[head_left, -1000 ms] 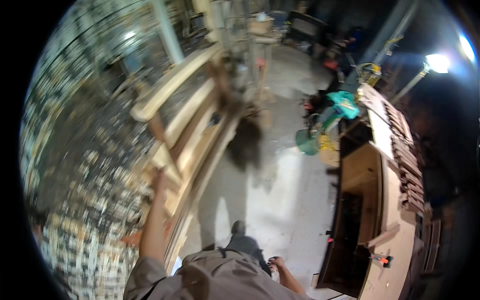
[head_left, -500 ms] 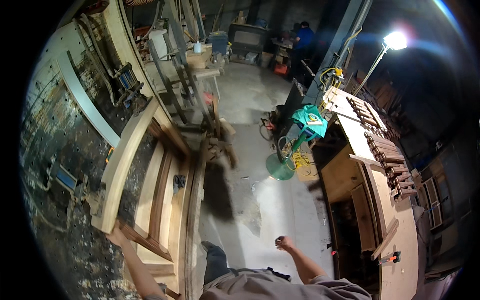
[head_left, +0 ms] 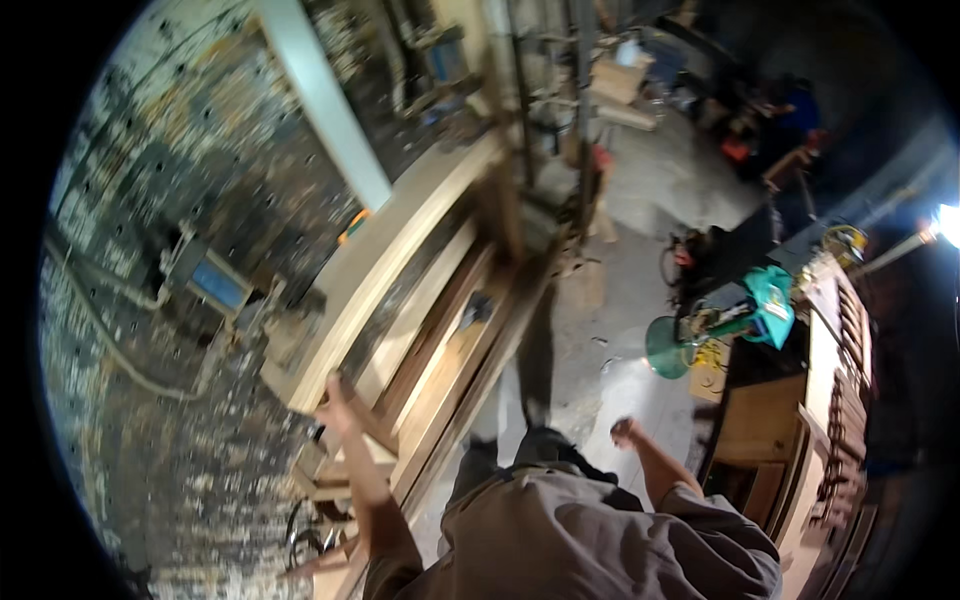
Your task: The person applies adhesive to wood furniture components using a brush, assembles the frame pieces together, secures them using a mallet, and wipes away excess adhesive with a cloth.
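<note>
A pale, curved wooden board (head_left: 400, 235) lies along the near side of a dark, worn metal work surface. My left hand (head_left: 342, 408) is at the near end of this board, thumb over the edge and fingers curled below it. Darker wooden rails (head_left: 440, 330) run beside the board, below and to its right. Away from the wood, my right hand (head_left: 625, 432) hangs over the floor with its fingers curled. Whatever it may hold is too small and blurred to make out.
Blue-bodied clamps (head_left: 215, 285) are fixed on the perforated dark surface (head_left: 150, 400), near a pale metal strip (head_left: 325, 100). At right stand a green pedestal (head_left: 672, 348) with a green cloth (head_left: 770, 305) and a bench (head_left: 822, 345) bearing dark wooden pieces. A lamp (head_left: 945, 224) shines far right.
My view has swung left, so the board and dark surface sit nearer the middle. My left hand stays at the board's near end; my right hand stays low over the floor.
</note>
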{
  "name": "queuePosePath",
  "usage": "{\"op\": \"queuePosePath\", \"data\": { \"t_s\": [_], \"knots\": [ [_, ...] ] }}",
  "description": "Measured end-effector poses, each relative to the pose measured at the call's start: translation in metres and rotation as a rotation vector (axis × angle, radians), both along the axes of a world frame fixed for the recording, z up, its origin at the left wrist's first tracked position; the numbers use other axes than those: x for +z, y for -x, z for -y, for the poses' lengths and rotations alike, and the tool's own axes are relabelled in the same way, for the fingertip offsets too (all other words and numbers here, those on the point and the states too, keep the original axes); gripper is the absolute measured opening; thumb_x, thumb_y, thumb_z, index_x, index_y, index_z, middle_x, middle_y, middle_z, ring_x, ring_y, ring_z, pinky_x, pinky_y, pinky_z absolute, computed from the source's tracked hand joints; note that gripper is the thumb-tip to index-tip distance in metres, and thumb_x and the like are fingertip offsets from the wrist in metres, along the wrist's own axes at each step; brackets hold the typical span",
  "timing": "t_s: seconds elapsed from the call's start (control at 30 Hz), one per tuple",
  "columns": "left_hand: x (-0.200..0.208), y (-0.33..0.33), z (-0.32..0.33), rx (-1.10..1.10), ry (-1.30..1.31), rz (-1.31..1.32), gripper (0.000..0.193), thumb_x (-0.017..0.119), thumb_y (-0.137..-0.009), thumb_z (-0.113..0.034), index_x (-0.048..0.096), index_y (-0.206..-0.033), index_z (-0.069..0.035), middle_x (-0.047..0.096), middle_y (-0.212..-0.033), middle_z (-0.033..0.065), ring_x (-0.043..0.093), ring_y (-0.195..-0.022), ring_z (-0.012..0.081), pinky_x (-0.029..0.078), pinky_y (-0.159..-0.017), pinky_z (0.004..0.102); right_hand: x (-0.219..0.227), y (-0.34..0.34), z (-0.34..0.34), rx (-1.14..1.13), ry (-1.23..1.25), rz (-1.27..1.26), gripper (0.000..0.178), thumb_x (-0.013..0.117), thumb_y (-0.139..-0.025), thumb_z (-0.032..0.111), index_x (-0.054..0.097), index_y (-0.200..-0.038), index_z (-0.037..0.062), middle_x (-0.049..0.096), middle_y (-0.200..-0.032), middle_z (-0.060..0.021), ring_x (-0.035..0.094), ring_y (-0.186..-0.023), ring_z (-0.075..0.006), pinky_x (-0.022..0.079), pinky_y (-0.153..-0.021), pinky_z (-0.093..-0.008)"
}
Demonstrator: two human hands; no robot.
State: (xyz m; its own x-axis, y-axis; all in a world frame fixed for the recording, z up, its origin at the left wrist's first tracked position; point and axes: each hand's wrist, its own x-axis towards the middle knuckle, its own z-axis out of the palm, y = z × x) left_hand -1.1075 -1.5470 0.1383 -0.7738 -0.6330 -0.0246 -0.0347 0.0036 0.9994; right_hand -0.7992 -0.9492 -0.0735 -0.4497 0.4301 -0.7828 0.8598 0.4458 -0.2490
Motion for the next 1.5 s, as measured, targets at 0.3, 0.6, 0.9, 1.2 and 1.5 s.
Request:
{"op": "queuePosePath", "data": {
  "t_s": [0.3,0.6,0.9,1.2,1.5],
  "knots": [
    [-0.01,-0.041,-0.042,0.27,0.021,-0.125,0.02,0.068,-0.088,-0.015,0.055,-0.094,-0.002,0.06,-0.079,0.0028,0.054,-0.065,0.0084,0.045,-0.058,0.0223,0.072,0.348,0.18,1.057,-0.22,-0.717,0.037,0.059,-0.071,0.01,0.061,-0.107,0.0086,0.055,-0.116,-0.0169,0.05,-0.112,-0.0358,0.047,-0.088,-0.0458],
    [-0.028,-0.108,-0.125,0.679,0.214,0.199,0.051,0.062,-0.09,-0.017,0.038,-0.132,0.0,0.052,-0.114,0.0104,0.054,-0.089,0.0145,0.049,-0.073,0.0286,0.014,0.479,0.276,2.039,-0.269,-0.437,0.056,0.059,-0.081,0.018,0.042,-0.133,0.0067,0.05,-0.13,-0.0153,0.048,-0.121,-0.0331,0.04,-0.095,-0.0501],
    [-0.012,-0.125,-0.194,0.863,-0.047,0.197,0.077,0.066,-0.084,-0.044,0.032,-0.139,-0.002,0.042,-0.128,0.0149,0.044,-0.113,0.021,0.04,-0.094,0.0352,0.005,0.507,0.31,2.223,0.063,0.079,0.054,0.068,-0.074,0.014,0.048,-0.125,0.0091,0.064,-0.099,-0.0193,0.062,-0.094,-0.0358,0.052,-0.078,-0.0461],
    [-0.005,-0.295,-0.282,1.065,0.241,0.506,0.044,0.072,-0.078,-0.016,0.055,-0.117,-0.005,0.058,-0.111,0.0152,0.06,-0.096,0.0282,0.051,-0.076,0.0363,0.039,0.477,0.284,2.283,0.078,-0.274,0.045,0.058,-0.078,0.015,0.051,-0.123,0.0089,0.065,-0.103,-0.022,0.06,-0.101,-0.0415,0.049,-0.085,-0.0482],
    [-0.137,-0.506,-0.492,1.696,-0.514,0.775,0.024,0.065,-0.073,-0.016,0.069,-0.094,-0.005,0.07,-0.089,0.0133,0.067,-0.085,0.025,0.053,-0.076,0.0351,0.099,0.442,0.251,2.332,0.25,0.043,0.09,0.076,-0.064,0.017,0.032,-0.14,-0.0023,0.042,-0.137,-0.0271,0.039,-0.129,-0.0363,0.036,-0.104,-0.0386]
  ]
}}
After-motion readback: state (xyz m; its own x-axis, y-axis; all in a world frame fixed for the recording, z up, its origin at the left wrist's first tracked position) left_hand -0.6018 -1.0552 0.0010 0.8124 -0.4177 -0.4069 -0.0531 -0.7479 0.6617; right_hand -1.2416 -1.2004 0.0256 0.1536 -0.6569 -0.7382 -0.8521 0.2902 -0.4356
